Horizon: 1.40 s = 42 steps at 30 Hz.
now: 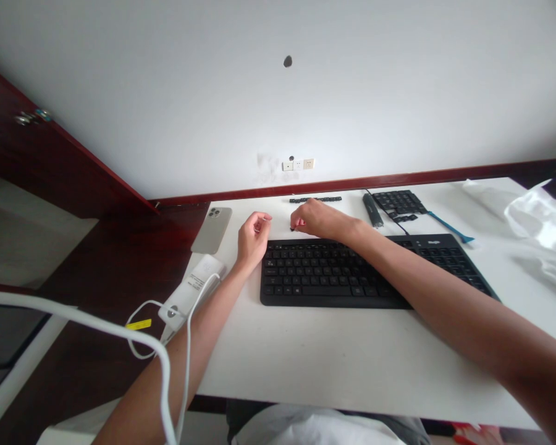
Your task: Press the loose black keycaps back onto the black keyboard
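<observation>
A black keyboard (352,272) lies on the white table (333,358). My right hand (315,219) reaches over the keyboard's far edge and pinches a small black keycap (292,228) in its fingertips. My left hand (252,238) rests on the table just left of the keyboard's top corner, fingers loosely curled, holding nothing that I can see. A row of loose black keycaps (315,199) lies in a line near the table's far edge, just beyond my right hand.
A phone (212,229) lies face down at the far left corner. A white power adapter with cable (192,289) sits on the left edge. A group of removed keycaps (398,203), a dark tool (373,210), a blue pry tool (450,227) and clear plastic wrap (532,216) lie to the right.
</observation>
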Each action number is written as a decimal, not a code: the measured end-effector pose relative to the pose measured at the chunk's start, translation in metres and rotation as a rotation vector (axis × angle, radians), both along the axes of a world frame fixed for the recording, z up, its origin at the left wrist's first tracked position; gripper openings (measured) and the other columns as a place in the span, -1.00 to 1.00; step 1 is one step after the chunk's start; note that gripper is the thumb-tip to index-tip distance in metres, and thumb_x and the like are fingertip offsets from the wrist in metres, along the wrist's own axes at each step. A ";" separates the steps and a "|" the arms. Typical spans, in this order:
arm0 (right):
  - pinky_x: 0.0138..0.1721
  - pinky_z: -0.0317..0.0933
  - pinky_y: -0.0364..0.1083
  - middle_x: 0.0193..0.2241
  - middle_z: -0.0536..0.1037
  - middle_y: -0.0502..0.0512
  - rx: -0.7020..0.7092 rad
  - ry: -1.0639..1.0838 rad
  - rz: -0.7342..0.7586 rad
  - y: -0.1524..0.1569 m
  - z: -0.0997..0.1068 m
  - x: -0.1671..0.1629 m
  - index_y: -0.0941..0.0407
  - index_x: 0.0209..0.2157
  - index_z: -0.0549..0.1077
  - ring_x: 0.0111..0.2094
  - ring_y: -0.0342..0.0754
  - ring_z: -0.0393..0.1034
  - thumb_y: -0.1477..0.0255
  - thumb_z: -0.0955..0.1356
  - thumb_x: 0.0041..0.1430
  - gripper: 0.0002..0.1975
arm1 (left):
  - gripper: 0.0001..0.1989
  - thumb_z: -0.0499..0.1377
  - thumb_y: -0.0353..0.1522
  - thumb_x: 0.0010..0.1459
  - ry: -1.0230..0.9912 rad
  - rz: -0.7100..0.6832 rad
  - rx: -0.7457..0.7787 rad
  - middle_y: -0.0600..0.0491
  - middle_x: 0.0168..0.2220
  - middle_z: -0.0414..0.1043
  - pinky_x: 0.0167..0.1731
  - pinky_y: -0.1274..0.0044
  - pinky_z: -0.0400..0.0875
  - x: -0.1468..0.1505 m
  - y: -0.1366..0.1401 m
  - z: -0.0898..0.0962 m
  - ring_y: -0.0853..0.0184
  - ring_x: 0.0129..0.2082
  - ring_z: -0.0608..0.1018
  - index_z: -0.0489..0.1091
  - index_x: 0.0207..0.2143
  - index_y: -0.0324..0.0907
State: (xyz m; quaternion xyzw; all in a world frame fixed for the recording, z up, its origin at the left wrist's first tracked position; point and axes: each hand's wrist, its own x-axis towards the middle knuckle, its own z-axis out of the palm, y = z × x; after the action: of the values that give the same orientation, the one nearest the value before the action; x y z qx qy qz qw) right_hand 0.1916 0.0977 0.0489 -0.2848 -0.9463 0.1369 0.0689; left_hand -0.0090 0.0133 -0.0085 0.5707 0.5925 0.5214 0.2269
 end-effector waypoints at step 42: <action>-0.28 0.30 -0.13 -0.36 0.69 0.02 -0.155 0.020 0.094 -0.038 0.023 -0.011 0.07 -0.30 0.66 -0.31 -0.04 0.56 0.62 0.42 0.15 -0.81 | -0.88 0.13 -0.40 0.25 0.027 -0.028 -0.019 0.15 -0.48 0.38 -0.46 0.57 0.24 0.002 0.000 0.003 0.40 -0.50 0.37 0.48 -0.27 -0.13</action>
State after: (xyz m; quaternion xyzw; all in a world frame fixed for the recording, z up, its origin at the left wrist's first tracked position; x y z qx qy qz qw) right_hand 0.1806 0.0600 0.0716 -0.2429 -0.9445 0.2155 0.0497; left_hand -0.0073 0.0133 -0.0054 0.5835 0.5926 0.5047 0.2316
